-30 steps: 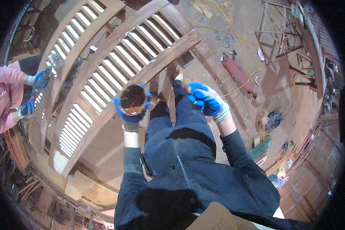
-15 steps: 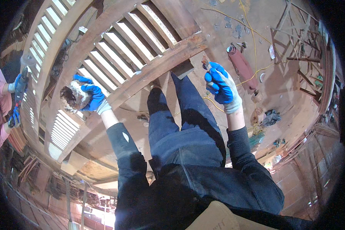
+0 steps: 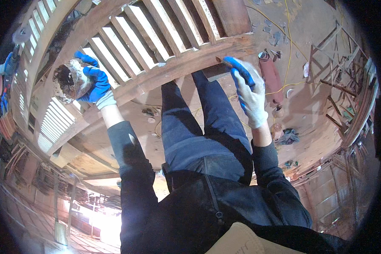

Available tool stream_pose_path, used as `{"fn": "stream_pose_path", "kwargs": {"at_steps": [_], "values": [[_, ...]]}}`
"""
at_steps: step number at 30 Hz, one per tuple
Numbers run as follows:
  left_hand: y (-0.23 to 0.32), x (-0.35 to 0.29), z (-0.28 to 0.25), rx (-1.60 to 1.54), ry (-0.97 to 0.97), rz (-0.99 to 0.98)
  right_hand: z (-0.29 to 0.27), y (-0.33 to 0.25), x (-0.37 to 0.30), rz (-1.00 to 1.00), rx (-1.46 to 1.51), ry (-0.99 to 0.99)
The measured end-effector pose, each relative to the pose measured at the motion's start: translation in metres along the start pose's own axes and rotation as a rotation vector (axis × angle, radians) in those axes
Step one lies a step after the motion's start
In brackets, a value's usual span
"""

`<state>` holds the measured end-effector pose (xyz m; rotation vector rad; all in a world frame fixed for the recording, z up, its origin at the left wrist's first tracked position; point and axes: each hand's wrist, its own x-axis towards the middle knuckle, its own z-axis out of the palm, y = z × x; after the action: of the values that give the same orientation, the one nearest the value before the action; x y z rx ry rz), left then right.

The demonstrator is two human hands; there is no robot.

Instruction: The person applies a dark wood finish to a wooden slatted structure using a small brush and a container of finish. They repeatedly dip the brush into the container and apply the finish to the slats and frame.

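Brown floor (image 3: 305,106) underlies slatted wooden frame (image 3: 190,60). Blue-and-white-gloved left hand (image 3: 97,81) clasps stained round tub (image 3: 75,84), fingers along its right side; similarly gloved right hand (image 3: 249,91) pinches small brown piece (image 3: 218,59) at fingertips.

Glare lower left (image 3: 109,222), hard shadows, bent edges, black rim

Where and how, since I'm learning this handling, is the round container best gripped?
Probably take the container by its outer wall, from the right, as the left hand does: its dark open mouth faces left, leaving the rounded wall to wrap.
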<state>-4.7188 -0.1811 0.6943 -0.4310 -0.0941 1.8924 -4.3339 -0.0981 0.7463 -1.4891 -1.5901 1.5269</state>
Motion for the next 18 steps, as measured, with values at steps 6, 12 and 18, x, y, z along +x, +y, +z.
{"fn": "stream_pose_path", "kwargs": {"at_steps": [6,12,18], "values": [[-0.003,0.003,0.003,0.038,-0.009,-0.025,-0.002,0.000,0.030,-0.456,-0.801,0.126],[-0.006,0.002,0.004,0.057,0.001,0.029,0.001,0.001,0.017,-0.506,-1.078,0.001],[-0.001,0.002,0.001,0.092,-0.007,0.012,-0.003,-0.019,0.020,-0.486,-1.030,0.000]]}}
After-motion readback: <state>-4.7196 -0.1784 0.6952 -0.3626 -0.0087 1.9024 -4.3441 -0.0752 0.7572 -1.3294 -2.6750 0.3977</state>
